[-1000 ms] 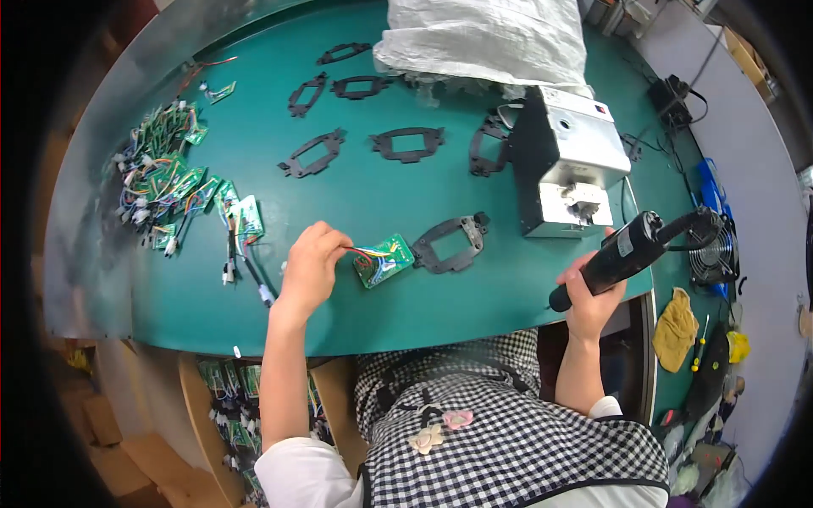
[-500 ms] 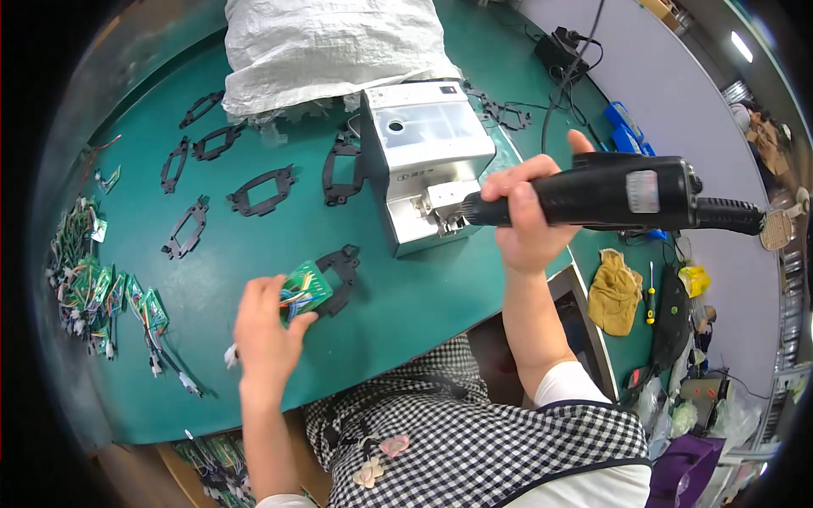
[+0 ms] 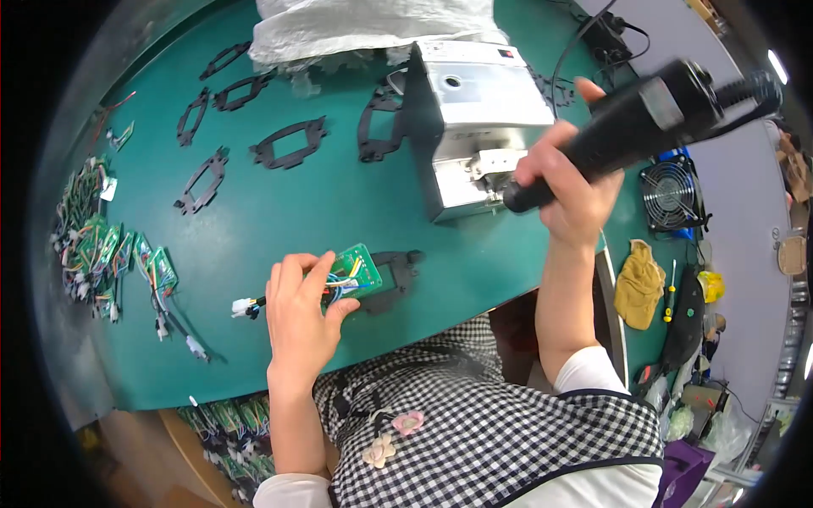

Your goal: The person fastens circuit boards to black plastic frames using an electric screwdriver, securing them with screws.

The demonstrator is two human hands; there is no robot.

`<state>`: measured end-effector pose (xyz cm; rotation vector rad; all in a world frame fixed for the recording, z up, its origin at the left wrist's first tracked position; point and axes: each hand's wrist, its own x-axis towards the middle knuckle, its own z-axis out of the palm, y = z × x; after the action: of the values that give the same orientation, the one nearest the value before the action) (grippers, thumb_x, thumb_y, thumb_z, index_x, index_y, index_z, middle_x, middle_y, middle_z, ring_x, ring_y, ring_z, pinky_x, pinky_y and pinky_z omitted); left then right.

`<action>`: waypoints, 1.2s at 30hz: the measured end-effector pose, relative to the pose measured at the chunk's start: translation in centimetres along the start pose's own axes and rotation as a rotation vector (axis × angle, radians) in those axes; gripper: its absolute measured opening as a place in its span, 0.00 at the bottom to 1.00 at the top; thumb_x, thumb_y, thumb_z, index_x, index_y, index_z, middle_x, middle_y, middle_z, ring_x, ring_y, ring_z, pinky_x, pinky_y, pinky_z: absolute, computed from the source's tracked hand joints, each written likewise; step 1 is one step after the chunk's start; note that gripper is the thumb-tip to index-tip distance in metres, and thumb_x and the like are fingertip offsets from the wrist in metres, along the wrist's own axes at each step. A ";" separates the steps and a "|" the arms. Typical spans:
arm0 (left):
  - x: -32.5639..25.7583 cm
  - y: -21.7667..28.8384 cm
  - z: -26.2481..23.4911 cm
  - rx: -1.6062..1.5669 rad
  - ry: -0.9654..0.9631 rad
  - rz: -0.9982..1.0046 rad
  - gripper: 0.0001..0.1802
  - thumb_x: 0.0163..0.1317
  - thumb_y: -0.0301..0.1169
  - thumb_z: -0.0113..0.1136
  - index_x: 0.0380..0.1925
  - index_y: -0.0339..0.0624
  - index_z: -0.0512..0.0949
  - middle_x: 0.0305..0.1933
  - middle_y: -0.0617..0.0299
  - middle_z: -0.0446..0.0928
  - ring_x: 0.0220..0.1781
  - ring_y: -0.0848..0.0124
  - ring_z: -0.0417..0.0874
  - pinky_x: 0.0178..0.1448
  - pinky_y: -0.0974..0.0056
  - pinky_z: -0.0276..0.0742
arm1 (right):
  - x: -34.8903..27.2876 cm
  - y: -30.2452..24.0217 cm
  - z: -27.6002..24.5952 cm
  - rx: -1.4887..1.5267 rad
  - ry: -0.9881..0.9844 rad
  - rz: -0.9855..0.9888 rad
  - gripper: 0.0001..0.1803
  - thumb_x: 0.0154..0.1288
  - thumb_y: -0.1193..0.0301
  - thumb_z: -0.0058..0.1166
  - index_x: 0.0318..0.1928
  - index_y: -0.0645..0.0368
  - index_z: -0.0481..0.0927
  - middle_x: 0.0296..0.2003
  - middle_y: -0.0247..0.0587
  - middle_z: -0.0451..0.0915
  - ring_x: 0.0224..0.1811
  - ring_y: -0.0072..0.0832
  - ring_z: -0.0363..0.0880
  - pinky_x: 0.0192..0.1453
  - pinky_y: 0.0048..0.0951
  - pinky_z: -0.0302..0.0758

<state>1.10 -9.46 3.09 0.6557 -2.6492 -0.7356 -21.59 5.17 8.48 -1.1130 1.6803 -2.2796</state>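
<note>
My left hand (image 3: pixel 298 317) grips a green circuit board (image 3: pixel 362 269) with coloured wires, fingers and thumb closed on its left side. White connectors (image 3: pixel 246 306) on its leads stick out to the left of the hand. Partly beneath the board, a black plastic frame (image 3: pixel 396 275) lies on the table. My right hand (image 3: pixel 576 190) is wrapped round a black electric screwdriver (image 3: pixel 631 127), its body slanting up to the right. The screwdriver's nose is by the front outlet of a silver screw feeder (image 3: pixel 487 97); whether the bit touches it cannot be made out.
Several black frames (image 3: pixel 288 142) lie across the green table (image 3: pixel 254 229). Wired circuit boards (image 3: pixel 93 241) are piled at the left edge. A white sack (image 3: pixel 373 25) stands behind the feeder. To the right are a fan (image 3: pixel 669 193), a yellow glove (image 3: pixel 639 284) and a hand screwdriver (image 3: pixel 671 292).
The electric screwdriver has tilted, its rear end rising, with its nose still near the feeder's outlet. My left hand still holds the board by the frame. The whole view has shifted.
</note>
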 end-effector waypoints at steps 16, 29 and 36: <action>0.1 0.7 2.7 -0.003 -0.146 0.007 0.28 0.32 0.22 0.68 0.41 0.34 0.76 0.39 0.58 0.70 0.41 0.60 0.69 0.46 0.59 0.66 | -6.5 3.8 6.7 0.203 -0.021 0.083 0.42 0.53 0.78 0.53 0.63 0.58 0.41 0.22 0.40 0.70 0.23 0.28 0.72 0.32 0.33 0.74; 0.0 0.3 3.2 -0.057 -0.125 -0.011 0.30 0.31 0.21 0.68 0.43 0.34 0.75 0.39 0.56 0.69 0.41 0.59 0.69 0.44 0.60 0.68 | -6.8 6.1 7.4 0.246 -0.081 0.008 0.34 0.46 0.86 0.53 0.56 0.70 0.56 0.30 0.40 0.74 0.24 0.18 0.72 0.29 0.18 0.70; 0.1 0.1 3.5 -0.024 -0.114 0.017 0.30 0.34 0.24 0.69 0.44 0.34 0.74 0.39 0.59 0.68 0.42 0.62 0.67 0.44 0.60 0.65 | -5.5 5.1 7.4 0.347 -0.360 0.292 0.33 0.45 0.82 0.56 0.55 0.64 0.62 0.21 0.37 0.75 0.18 0.19 0.71 0.23 0.18 0.67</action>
<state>-0.47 -8.02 0.36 0.6003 -2.7409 -0.8216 -14.84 0.02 2.31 -1.0409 1.1712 -1.9482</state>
